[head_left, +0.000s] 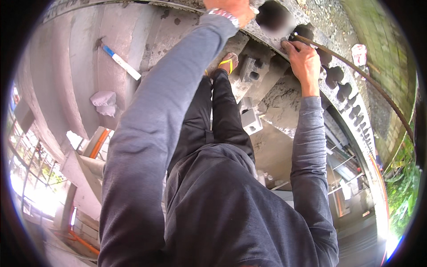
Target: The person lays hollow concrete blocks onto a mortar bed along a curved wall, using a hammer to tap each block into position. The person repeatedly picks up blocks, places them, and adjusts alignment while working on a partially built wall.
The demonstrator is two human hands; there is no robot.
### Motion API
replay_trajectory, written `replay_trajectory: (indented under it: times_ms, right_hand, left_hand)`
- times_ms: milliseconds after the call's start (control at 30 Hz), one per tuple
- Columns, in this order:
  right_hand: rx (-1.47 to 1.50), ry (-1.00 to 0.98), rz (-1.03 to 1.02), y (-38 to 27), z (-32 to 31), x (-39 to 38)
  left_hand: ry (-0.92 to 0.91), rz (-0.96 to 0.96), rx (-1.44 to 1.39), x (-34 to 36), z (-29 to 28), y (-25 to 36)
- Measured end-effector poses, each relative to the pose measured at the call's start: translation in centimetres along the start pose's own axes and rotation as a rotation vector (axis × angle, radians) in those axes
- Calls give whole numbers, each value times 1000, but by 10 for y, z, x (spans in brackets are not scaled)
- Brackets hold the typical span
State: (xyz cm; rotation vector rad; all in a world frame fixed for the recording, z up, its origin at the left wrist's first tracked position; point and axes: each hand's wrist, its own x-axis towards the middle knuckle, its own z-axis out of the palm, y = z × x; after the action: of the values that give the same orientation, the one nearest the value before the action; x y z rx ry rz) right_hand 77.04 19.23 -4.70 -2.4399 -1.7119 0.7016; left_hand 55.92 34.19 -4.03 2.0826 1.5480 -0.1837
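My left hand (pixel 231 11) reaches to the far edge of the view, at the rim of a hollow concrete block wall (pixel 272 39). The picture's edge cuts it off, so its fingers and anything in them are mostly hidden. Farther right, my right hand (pixel 304 61) is closed, thumb and fingers pinched together at the wall's top edge. Whatever they pinch is too small to make out. Just beyond those fingers, a thin rusty steel bar (pixel 356 69) starts near a block hole and curves away to the right.
A hammer (pixel 120 60) with a blue and white handle lies on ribbed sheeting (pixel 82 58) at left, near a crumpled pale bag (pixel 104 103). Loose concrete blocks (pixel 251 70) lie by my sandalled foot (pixel 229 62). A mossy wall (pixel 378 31) stands beyond.
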Motion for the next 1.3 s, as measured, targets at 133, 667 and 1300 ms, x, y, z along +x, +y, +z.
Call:
replay_trajectory:
  times_ms: [133, 667, 1300]
  right_hand:
    - [-3, -52, -1, -6, -1, 2]
    - [-211, -405, 222, 127, 120, -291]
    - [-90, 271, -264, -122, -25, 65]
  left_hand:
    - [102, -12, -16, -6, 5, -11]
    - [-86, -730, -482, -478, 178, -359]
    - [277, -413, -1056, -398, 207, -244]
